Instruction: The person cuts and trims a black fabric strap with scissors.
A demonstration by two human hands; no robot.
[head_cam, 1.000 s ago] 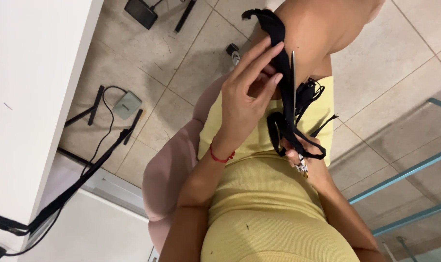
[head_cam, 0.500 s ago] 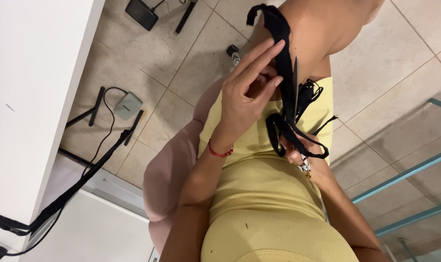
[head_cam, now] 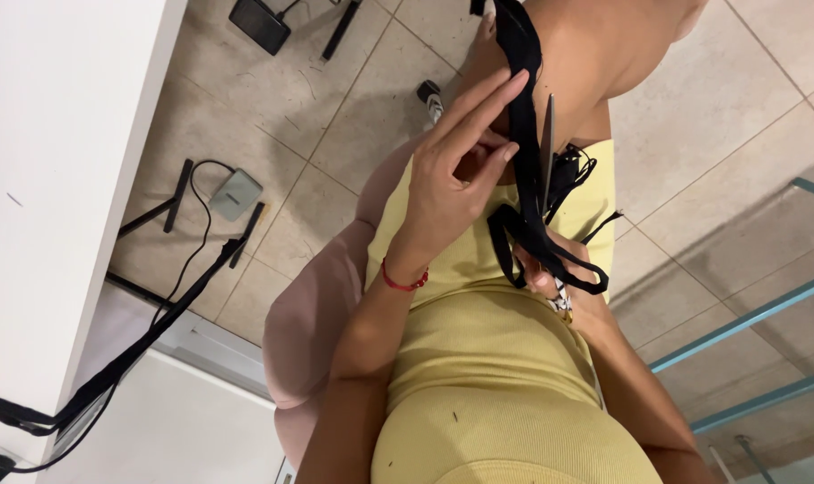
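I look down at my lap in a yellow dress. My left hand, with a red cord bracelet at the wrist, pinches a black strap that runs up over my bare knee; its fingers stretch along the strap. My right hand is mostly hidden under the black looped handles of a pair of scissors. It grips them with the grey blades pointing up beside the strap, close to my left fingertips.
I sit on a pink chair. A white table fills the left side, with black straps hanging off it. A small grey device with cables and a black box lie on the tiled floor. Glass panel edges stand at right.
My left fingers have straightened and slid a little higher along the strap. The scissors and my right hand have stayed in about the same place.
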